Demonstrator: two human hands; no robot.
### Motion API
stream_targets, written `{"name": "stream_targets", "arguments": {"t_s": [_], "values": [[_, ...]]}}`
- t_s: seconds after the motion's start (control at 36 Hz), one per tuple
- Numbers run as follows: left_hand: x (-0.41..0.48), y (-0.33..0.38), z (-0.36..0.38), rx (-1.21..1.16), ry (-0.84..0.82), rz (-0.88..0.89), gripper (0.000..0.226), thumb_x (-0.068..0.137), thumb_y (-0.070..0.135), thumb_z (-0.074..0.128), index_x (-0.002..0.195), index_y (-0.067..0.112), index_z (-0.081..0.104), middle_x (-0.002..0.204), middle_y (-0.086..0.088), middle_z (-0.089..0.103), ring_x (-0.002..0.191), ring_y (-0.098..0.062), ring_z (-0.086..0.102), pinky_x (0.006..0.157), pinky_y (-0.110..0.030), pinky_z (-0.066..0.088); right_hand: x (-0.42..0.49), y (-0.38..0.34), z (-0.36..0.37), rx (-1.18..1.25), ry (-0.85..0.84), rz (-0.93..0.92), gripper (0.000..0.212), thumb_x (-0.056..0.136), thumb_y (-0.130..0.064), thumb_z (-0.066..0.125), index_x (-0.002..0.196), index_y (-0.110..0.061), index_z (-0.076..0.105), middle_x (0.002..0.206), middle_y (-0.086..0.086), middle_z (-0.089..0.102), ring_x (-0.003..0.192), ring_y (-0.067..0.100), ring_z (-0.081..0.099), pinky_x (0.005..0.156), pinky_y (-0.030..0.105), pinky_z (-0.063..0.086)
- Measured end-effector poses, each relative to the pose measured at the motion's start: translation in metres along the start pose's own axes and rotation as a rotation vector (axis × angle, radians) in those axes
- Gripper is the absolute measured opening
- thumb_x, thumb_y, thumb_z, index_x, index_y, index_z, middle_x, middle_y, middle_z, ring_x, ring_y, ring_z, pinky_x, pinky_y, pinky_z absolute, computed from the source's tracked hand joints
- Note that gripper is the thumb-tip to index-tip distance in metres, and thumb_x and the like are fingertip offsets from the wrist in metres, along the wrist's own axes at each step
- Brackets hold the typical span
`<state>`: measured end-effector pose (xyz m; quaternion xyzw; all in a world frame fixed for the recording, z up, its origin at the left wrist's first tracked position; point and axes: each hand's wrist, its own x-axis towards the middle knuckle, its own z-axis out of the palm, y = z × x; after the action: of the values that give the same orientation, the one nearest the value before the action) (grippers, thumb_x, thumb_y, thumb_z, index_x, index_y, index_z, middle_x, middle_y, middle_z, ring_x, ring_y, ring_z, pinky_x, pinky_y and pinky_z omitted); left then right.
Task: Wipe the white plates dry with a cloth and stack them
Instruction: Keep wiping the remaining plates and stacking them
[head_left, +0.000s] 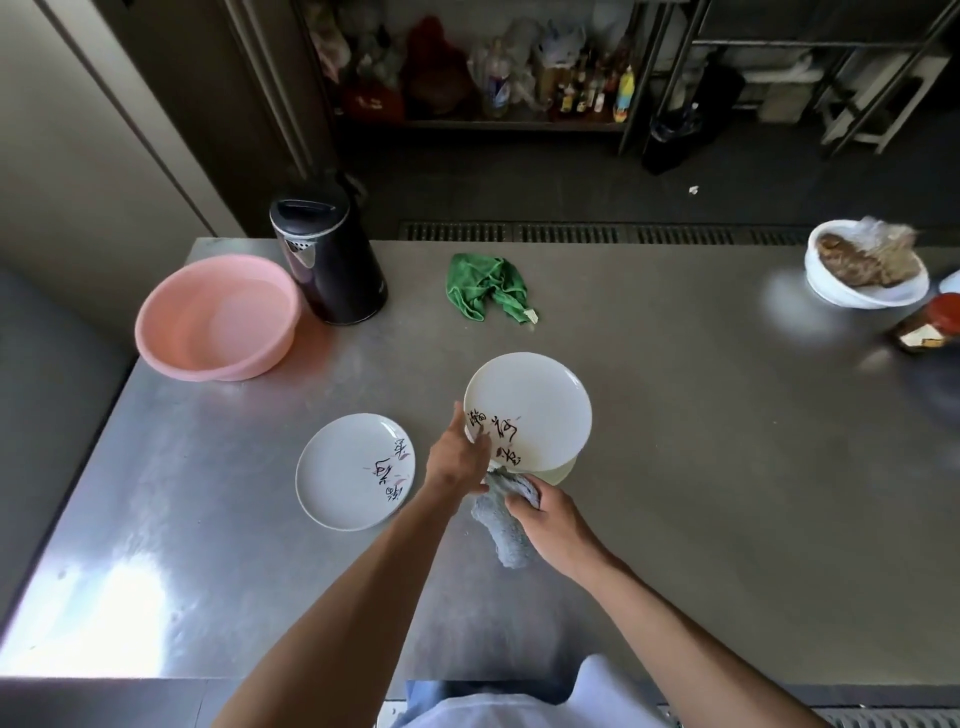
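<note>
forearms reach out from the bottom edge over a steel table (675, 441), above a pale shirt front. the right hand (543, 517) is closed in a fist around a grey cloth (506, 535), whose loose end trails back toward the person on the table top; the upper end of the cloth is bunched against the near edge of the plates. just beyond it, the left hand (457, 457) pinches the near left rim of a tilted plate (527, 405), thumb raised along the edge, fingers curled on the rim. this white plate, with dark brush writing near the hand, is lifted at an angle with its face toward the camera. under its near right side the pale rim of a lower plate (563, 470) shows; i cannot tell how many lie beneath.

left of the hands, apart from them, a flat plate (356, 470) lies face up on the table with the same kind of writing.

further back, a crumpled green cloth (485, 286) lies near the middle of the table. at the far left corner a pink basin (218, 317) sits just beside a black kettle (330, 260). at the far right edge a white bowl (865, 291) holds something brown, and near it lies a blurred jar (930, 327) with a red lid. beyond the table, a floor drain grate (571, 233) runs across, and a dim shelf (519, 124) carries bottles and bags.
</note>
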<state>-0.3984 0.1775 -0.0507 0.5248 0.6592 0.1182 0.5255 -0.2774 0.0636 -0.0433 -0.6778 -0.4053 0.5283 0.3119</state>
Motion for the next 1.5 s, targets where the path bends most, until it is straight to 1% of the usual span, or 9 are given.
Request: {"name": "stream_targets", "arguments": {"t_s": [0.11, 0.22, 0.36, 0.44, 0.58, 0.72, 0.86, 1.08, 1.5], "values": [[0.004, -0.008, -0.005, 0.154, -0.078, 0.075, 0.078, 0.101, 0.047, 0.047, 0.162, 0.038, 0.001, 0.147, -0.018, 0.051, 0.104, -0.036, 0.062, 0.061, -0.047, 0.064, 0.002, -0.006, 0.007, 0.007, -0.025, -0.016, 0.036, 0.096, -0.013, 0.052, 0.127, -0.028, 0.063, 0.126, -0.020, 0.065, 0.120, -0.006, 0.055, 0.105, 0.022, 0.040], [0.007, -0.027, -0.019, 0.243, -0.032, 0.074, 0.084, 0.099, 0.065, 0.041, 0.163, 0.025, 0.005, 0.145, -0.028, 0.047, 0.131, -0.046, 0.050, 0.097, -0.059, 0.053, 0.005, -0.009, 0.016, -0.043, -0.041, 0.003, 0.033, 0.096, -0.009, 0.052, 0.121, -0.027, 0.065, 0.121, -0.017, 0.066, 0.116, -0.005, 0.056, 0.102, 0.021, 0.039], [-0.001, -0.079, -0.066, 0.046, 0.297, -0.096, 0.055, 0.102, 0.041, 0.048, 0.151, 0.017, 0.039, 0.139, -0.016, 0.056, 0.124, -0.038, 0.056, 0.104, -0.048, 0.046, 0.010, -0.012, 0.031, -0.125, -0.065, 0.049, 0.024, 0.097, -0.010, 0.050, 0.086, -0.029, 0.059, 0.079, -0.018, 0.057, 0.080, 0.006, 0.053, 0.071, 0.013, 0.038], [-0.010, -0.117, -0.100, -0.043, 0.406, -0.212, 0.051, 0.100, 0.024, 0.050, 0.148, 0.009, 0.044, 0.137, -0.021, 0.055, 0.120, -0.041, 0.057, 0.103, -0.047, 0.047, 0.014, -0.013, 0.043, -0.132, -0.082, 0.083, 0.014, 0.096, -0.010, 0.051, 0.094, -0.016, 0.063, 0.086, 0.000, 0.061, 0.083, 0.014, 0.050, 0.076, 0.027, 0.040], [-0.018, -0.161, -0.130, -0.122, 0.447, -0.289, 0.052, 0.099, 0.012, 0.047, 0.149, 0.001, 0.043, 0.135, -0.024, 0.058, 0.130, -0.036, 0.049, 0.106, -0.044, 0.046, 0.016, -0.011, 0.059, -0.199, -0.101, 0.142, 0.018, 0.095, -0.012, 0.052, 0.082, -0.022, 0.059, 0.068, -0.010, 0.053, 0.068, 0.009, 0.048, 0.058, 0.016, 0.035], [-0.012, -0.170, -0.134, -0.385, 0.380, -0.317, 0.036, 0.094, 0.004, 0.050, 0.127, 0.001, 0.063, 0.099, -0.019, 0.065, 0.086, -0.024, 0.056, 0.078, -0.034, 0.049, 0.019, -0.008, 0.071, -0.235, -0.138, 0.193, 0.020, 0.098, -0.018, 0.050, 0.111, -0.020, 0.065, 0.101, 0.002, 0.069, 0.097, 0.017, 0.062, 0.080, 0.029, 0.045], [-0.011, -0.168, -0.132, -0.457, 0.409, -0.300, 0.007, 0.078, 0.014, 0.051, 0.076, 0.011, 0.057, 0.070, -0.009, 0.040, 0.072, -0.022, 0.038, 0.068, -0.036, 0.036, 0.025, -0.014, 0.083, -0.219, -0.103, 0.181, 0.016, 0.098, -0.018, 0.050, 0.102, -0.025, 0.063, 0.092, -0.005, 0.065, 0.090, 0.013, 0.060, 0.072, 0.022, 0.044], [0.004, -0.175, -0.133, -0.514, 0.413, -0.344, 0.039, 0.086, -0.003, 0.055, 0.057, 0.017, 0.039, 0.061, -0.004, 0.033, 0.067, -0.021, 0.031, 0.068, -0.035, 0.031, 0.029, -0.014, 0.099, -0.147, -0.075, 0.206, 0.019, 0.100, -0.023, 0.048, 0.105, -0.033, 0.063, 0.106, -0.003, 0.068, 0.096, 0.008, 0.062, 0.074, 0.018, 0.046], [0.014, -0.169, -0.136, -0.391, 0.499, -0.322, 0.029, 0.082, -0.007, 0.041, 0.062, 0.014, 0.041, 0.061, -0.002, 0.039, 0.064, -0.024, 0.032, 0.052, -0.030, 0.026, 0.032, 0.000, 0.101, -0.040, 0.052, 0.264, 0.027, 0.101, -0.042, 0.048, 0.112, -0.023, 0.064, 0.113, 0.002, 0.068, 0.101, 0.014, 0.063, 0.079, 0.028, 0.047]]}}
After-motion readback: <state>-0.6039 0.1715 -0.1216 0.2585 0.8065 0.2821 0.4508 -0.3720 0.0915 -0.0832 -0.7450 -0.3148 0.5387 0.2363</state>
